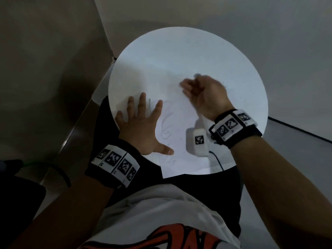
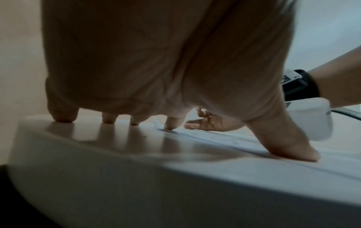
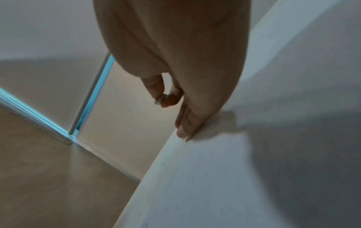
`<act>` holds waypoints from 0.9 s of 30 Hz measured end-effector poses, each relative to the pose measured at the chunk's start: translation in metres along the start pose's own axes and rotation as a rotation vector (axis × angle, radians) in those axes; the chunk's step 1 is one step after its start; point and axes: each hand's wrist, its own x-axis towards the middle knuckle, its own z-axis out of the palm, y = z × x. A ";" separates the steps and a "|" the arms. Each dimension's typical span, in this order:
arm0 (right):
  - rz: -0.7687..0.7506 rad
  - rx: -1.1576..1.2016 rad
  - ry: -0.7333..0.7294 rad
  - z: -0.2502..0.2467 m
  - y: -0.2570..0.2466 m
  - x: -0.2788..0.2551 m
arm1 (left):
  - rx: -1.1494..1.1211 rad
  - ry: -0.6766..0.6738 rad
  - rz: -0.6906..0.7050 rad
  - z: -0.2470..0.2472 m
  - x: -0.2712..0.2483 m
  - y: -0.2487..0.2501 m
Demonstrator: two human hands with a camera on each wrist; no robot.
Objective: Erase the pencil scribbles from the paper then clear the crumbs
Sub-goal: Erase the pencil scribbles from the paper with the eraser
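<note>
2 hands: left hand [image 1: 142,128] splayed flat pinning paper [image 1: 181,159]; right hand [image 1: 203,92] pinching eraser [image 3: 160,100].

Your left hand [image 1: 142,126] is pressing down flat, fingers [image 2: 173,123] spread wide and straight. Your right hand [image 1: 203,94] is hovering blurred, pinching something small between thumb and forefinger, remaining fingers extended.

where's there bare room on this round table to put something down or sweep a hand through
The far half of the round table, beyond the right hand, is bare up to its rim, as is the right edge past the right wrist. The near side is crowded: the left hand presses the paper flat, pencil scribbles lie beside it, and the white wrist camera box hangs over the sheet.
</note>
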 end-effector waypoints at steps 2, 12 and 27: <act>-0.063 0.088 0.033 -0.002 -0.007 0.004 | 0.010 -0.001 -0.003 0.000 -0.001 0.000; -0.123 0.070 0.097 -0.007 -0.021 -0.012 | 0.017 0.007 0.000 0.000 0.001 -0.002; -0.009 -0.054 -0.134 -0.036 0.016 -0.070 | 0.027 0.079 0.014 0.001 -0.007 0.000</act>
